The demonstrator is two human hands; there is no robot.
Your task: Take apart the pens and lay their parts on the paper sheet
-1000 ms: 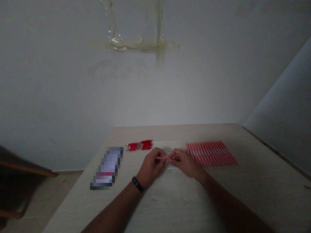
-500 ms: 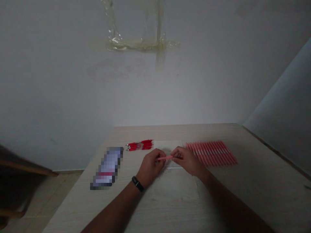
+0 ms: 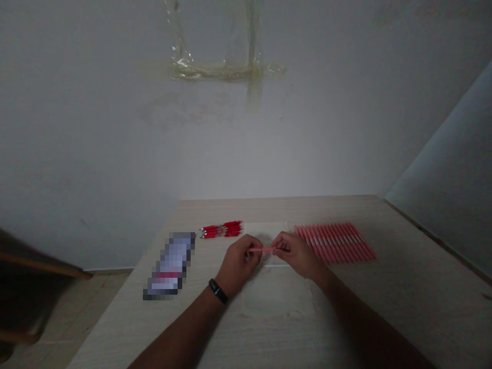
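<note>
My left hand (image 3: pixel 239 265) and my right hand (image 3: pixel 294 254) meet above the middle of the pale wooden table (image 3: pixel 392 266). Both pinch a slim pink pen (image 3: pixel 262 250) held level between them, and the fingers hide part of it. Behind my right hand lies a neat row of several pink pens (image 3: pixel 334 242). Beyond my left hand sits a small bunch of red pens (image 3: pixel 221 229). A white sheet of paper (image 3: pixel 267 229) lies under and behind my hands. A black wristband (image 3: pixel 218 291) circles my left wrist.
A pixelated flat package (image 3: pixel 169 265) lies on the table at left. The table's far edge meets a white wall with taped plastic (image 3: pixel 226 70). A dark wooden piece of furniture (image 3: pixel 23 277) stands low at left, above a tiled floor.
My hands have drawn slightly apart, my right hand moving right. The pink pen now shows longer between them and lies more level.
</note>
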